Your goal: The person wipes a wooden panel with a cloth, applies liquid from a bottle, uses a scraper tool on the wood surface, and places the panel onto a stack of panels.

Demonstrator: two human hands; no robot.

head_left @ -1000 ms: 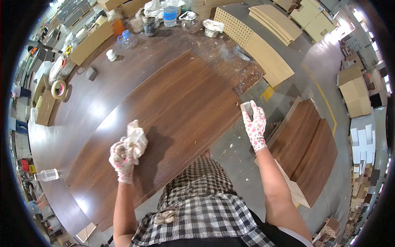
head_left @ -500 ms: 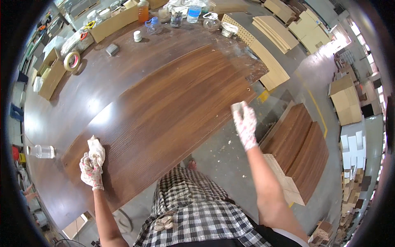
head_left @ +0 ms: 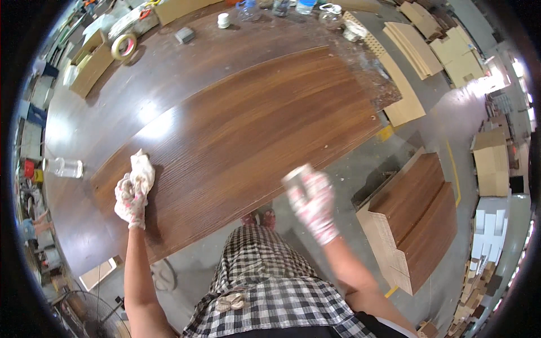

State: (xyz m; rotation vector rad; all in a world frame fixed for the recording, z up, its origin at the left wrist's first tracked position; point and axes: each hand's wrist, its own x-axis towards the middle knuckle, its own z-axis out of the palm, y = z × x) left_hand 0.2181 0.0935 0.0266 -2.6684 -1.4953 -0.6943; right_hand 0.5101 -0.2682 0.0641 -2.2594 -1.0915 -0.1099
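Note:
A long dark-brown wood-grain panel lies flat on the worktable. Near its left end my left hand, in a white patterned glove, is closed round a bunched white cloth that touches the panel. My right hand wears a similar glove and appears slightly blurred. Its fingers grip a small pale block, whose exact kind I cannot make out. That hand is just off the panel's near edge, apparently above it and the floor.
A clear bottle lies left of the panel. Along the far side are a tape roll, a grey block, a white jar and several bottles. Brown boards are stacked low on the right. A fan stands lower left.
My right hand has moved left and nearer with the pale block, away from the panel's right part. My left hand still holds the cloth near the left end. The whole view has shifted.

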